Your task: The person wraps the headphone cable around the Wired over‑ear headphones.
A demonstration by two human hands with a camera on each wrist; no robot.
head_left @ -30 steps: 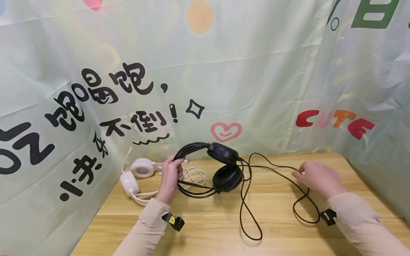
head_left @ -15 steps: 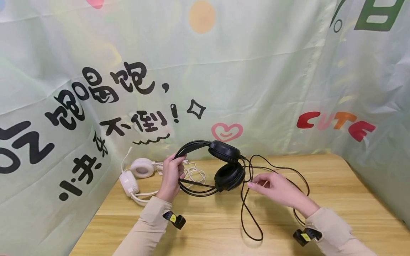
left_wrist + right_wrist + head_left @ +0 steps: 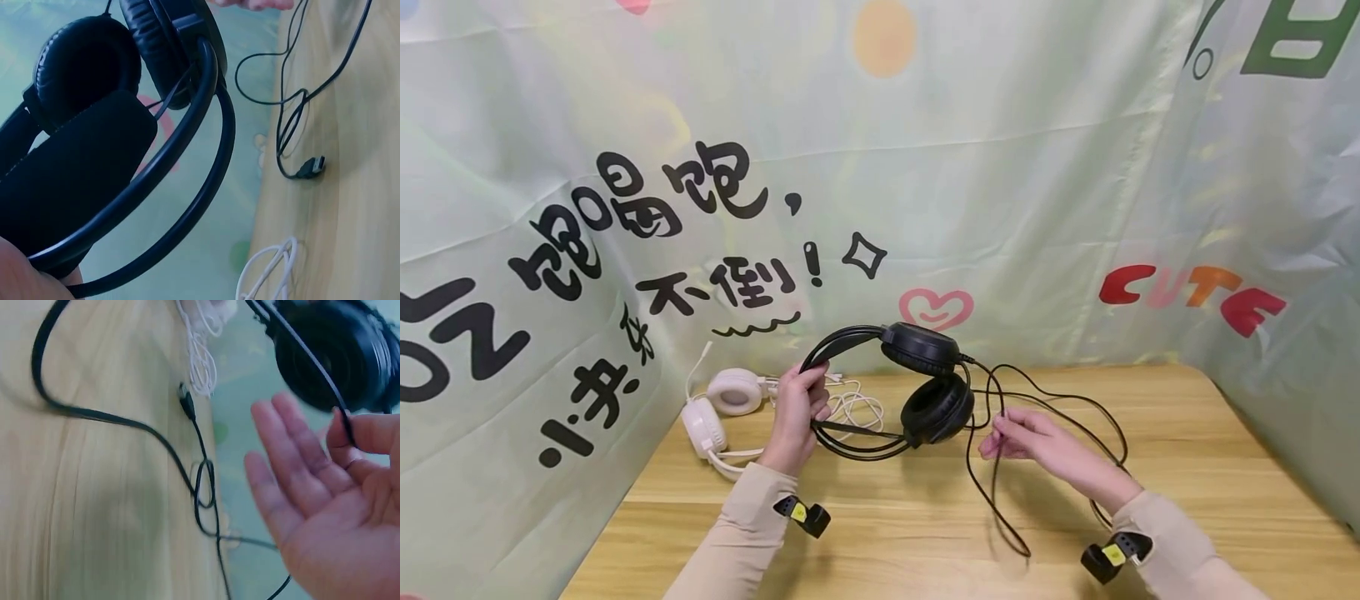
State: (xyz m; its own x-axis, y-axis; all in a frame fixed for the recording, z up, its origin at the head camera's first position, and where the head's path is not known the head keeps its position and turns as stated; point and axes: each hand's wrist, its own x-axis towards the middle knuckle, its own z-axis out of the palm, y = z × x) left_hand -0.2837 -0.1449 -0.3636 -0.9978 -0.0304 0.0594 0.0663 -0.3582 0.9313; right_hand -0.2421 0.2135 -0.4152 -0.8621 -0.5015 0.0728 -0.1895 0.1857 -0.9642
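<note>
My left hand grips the headband of the black headphones, which are held up over the table with both ear cups toward the right. Between thumb and forefinger, my right hand pinches the black headphone cable just below the cups; its other fingers are spread out in the right wrist view. From there a loop of the cable hangs toward the table, while more cable lies at the right. In the left wrist view, the USB plug at the cable's end rests on the wood.
White headphones with a raised microphone lie at the table's back left, beside their coiled white cable. A printed fabric curtain stands behind and along both sides of the wooden table.
My right hand has come left from the far cable on the right to the part near the ear cups and pinched it. My left hand has kept its grip on the headband.
</note>
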